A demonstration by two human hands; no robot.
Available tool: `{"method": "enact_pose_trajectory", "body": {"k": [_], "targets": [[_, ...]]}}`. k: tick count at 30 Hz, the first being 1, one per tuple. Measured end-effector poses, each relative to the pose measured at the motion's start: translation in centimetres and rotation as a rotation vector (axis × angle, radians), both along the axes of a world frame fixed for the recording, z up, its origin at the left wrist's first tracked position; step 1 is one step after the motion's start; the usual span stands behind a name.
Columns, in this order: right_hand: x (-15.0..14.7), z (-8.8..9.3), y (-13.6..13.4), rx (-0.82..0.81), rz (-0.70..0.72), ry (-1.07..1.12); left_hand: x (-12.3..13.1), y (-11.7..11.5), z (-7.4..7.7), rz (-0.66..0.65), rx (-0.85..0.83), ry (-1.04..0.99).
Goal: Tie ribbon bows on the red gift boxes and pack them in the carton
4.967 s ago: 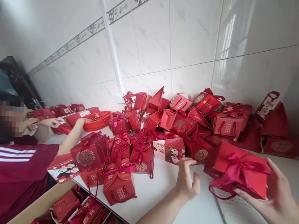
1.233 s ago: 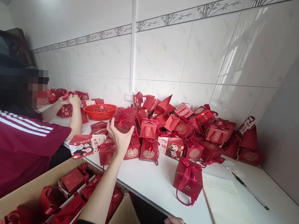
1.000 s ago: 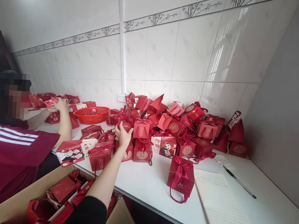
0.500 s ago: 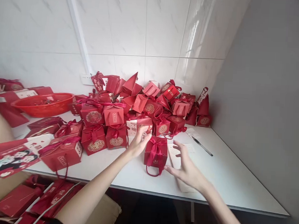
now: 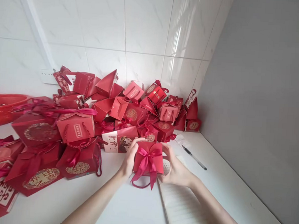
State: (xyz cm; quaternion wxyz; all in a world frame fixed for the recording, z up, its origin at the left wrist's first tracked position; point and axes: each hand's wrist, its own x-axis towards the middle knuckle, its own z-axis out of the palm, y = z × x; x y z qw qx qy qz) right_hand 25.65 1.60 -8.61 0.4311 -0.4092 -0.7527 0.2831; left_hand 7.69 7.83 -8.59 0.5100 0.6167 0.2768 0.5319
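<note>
A red gift box with a magenta ribbon bow on top is between my two hands, its rope handle hanging toward me. My left hand presses against the box's left side, fingers curved round the back corner. On the right side my right hand grips the box, with a gap showing between its fingers and thumb. Just behind stands a cream and red printed box. An open notebook lies under my right forearm.
Many red boxes are piled against the tiled wall, with larger ones at the left. An orange-red basket is at the far left. A pen lies on the white table near the grey partition.
Both hands have closed in on the box from its two sides, and its bow top is tipped more toward the camera. The view has moved closer and to the right.
</note>
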Motion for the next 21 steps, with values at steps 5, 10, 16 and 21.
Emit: {"method": "enact_pose_trajectory", "body": {"k": [5,10,16,21], "targets": [[0.8,-0.5,0.1,-0.005,-0.002,0.060,-0.5,-0.1,-0.8,-0.162,0.184,0.187],[0.7,-0.7,-0.1,-0.033,0.027,0.073,-1.1,0.6,-0.2,-0.181,0.244,0.309],[0.6,-0.2,-0.5,-0.045,0.036,0.039,-1.4,0.3,0.4,-0.181,0.191,0.304],[0.4,-0.1,-0.6,-0.053,0.023,0.024,-1.0,-0.1,0.5,-0.142,0.134,0.290]]}}
